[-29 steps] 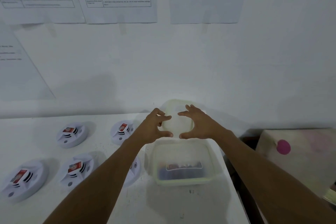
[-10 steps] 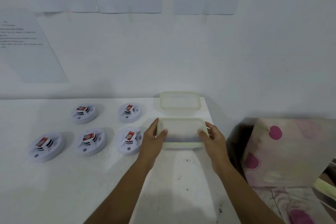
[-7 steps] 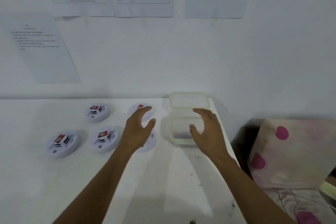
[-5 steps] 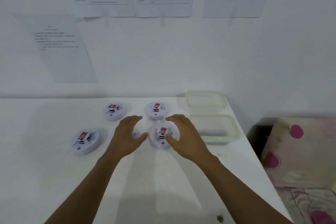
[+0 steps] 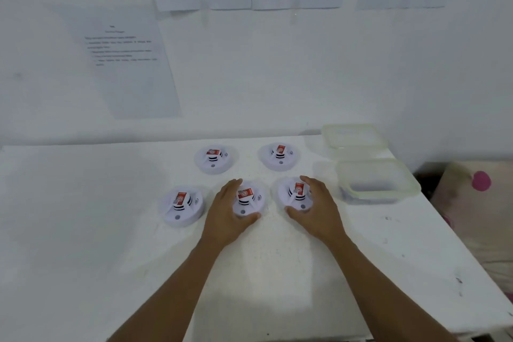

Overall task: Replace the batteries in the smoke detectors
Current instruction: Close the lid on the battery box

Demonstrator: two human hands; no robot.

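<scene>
A: Both hands are down on the white table (image 5: 83, 230), one detector apiece. The left hand (image 5: 226, 219) is cupped round the middle detector (image 5: 247, 200) of the near row — fingers along its left rim, thumb hooked under its near edge.

B: Closed on it, would you say?

A: Curled round it, touching. Whether it is truly clamped, I cannot tell. The right hand (image 5: 316, 208) wraps the right-hand detector (image 5: 295, 193) from its right side, thumb at the near edge; same doubt there.

B: And the rest?

A: One more detector (image 5: 181, 204) sits just left of the left hand, untouched. Two in the far row (image 5: 213, 158) and (image 5: 279, 155), well clear. Every one shows a red label on top.

B: The batteries?

A: Likely in the open tub (image 5: 377, 180), right of the right hand, its lid (image 5: 352, 137) lying just behind it. Something dark lies at the bottom — too blurred to name.

B: So the right hand is nearer the tub.

A: Yes. My guess is a lift or a twist of a detector comes first.
</scene>
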